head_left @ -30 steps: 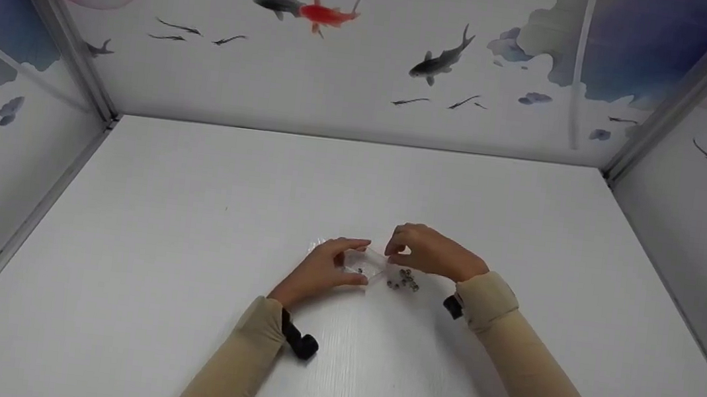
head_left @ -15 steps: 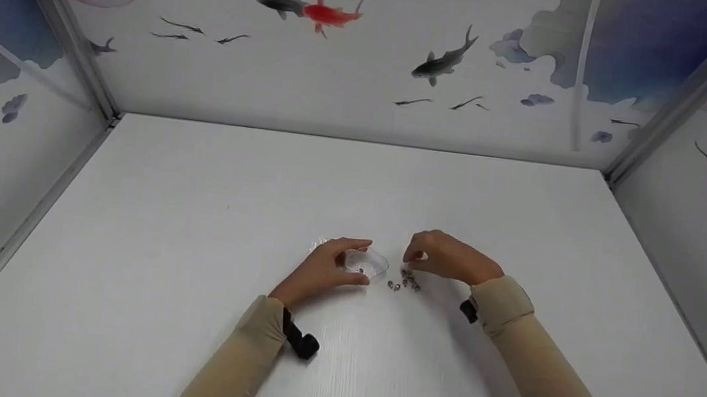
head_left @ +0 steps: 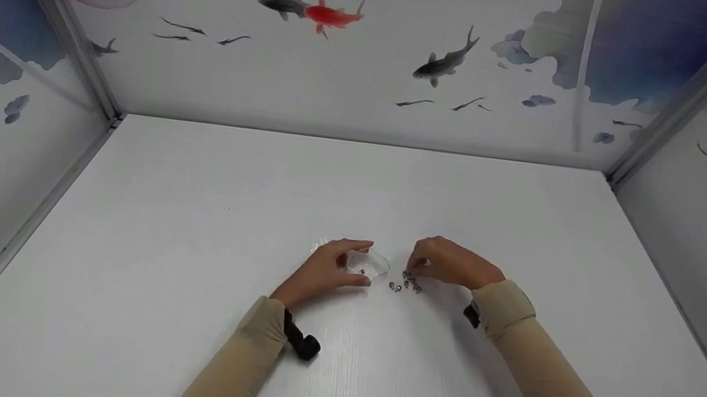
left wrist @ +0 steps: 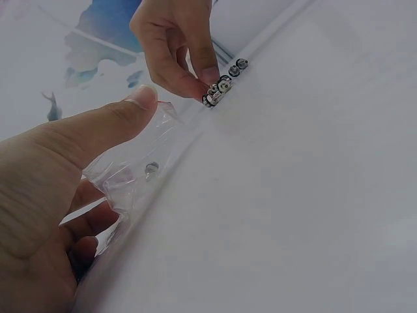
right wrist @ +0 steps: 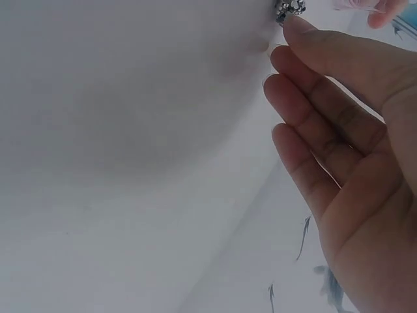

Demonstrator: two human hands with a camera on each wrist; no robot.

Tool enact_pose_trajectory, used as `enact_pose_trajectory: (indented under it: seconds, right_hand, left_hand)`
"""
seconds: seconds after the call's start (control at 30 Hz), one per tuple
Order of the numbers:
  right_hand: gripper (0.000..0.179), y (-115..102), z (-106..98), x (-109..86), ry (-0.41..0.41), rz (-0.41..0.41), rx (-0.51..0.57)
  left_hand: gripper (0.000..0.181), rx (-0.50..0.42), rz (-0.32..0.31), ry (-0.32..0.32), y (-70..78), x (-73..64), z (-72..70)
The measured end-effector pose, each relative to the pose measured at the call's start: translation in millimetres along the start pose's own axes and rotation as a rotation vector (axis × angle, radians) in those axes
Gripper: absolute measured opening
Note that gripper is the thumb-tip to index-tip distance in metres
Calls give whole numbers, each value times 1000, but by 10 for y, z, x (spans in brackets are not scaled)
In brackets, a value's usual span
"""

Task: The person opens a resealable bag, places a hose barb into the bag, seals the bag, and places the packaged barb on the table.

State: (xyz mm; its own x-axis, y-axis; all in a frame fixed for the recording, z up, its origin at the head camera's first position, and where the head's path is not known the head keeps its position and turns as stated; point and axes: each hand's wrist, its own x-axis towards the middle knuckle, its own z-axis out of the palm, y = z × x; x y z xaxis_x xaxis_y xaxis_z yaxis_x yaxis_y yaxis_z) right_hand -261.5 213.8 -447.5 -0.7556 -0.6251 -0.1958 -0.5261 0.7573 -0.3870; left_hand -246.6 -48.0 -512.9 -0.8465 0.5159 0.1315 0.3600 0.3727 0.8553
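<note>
The left hand (head_left: 319, 273) is gripping a clear thin-plastic container (left wrist: 133, 156); the right hand (head_left: 453, 261), having left it, is touching small silvery-black beads (left wrist: 225, 83) nearby. Whether pinching, I cannot tell; work is shifting there.

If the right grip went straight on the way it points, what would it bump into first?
Probably the small metallic pieces; the right grip seems right at them, though contact is unclear.

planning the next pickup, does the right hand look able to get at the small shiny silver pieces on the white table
Yes, most likely: the right hand is at the silver pieces, and the clear plastic container in the left hand sits to one side, leaving the way apparently free.
</note>
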Motion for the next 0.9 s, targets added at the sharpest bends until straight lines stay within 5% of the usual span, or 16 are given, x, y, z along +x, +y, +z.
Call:
enact_pose_trajectory:
  seconds: [0.6,0.9]
  right_hand:
    - [11,-3,42,7,20,-83,-33]
    - [10,-14,46,34,15,-48,-40]
  left_hand:
    - [69,5,-40,-8,-8,-18,11]
    - [68,32,-18,-1,1,-2,6]
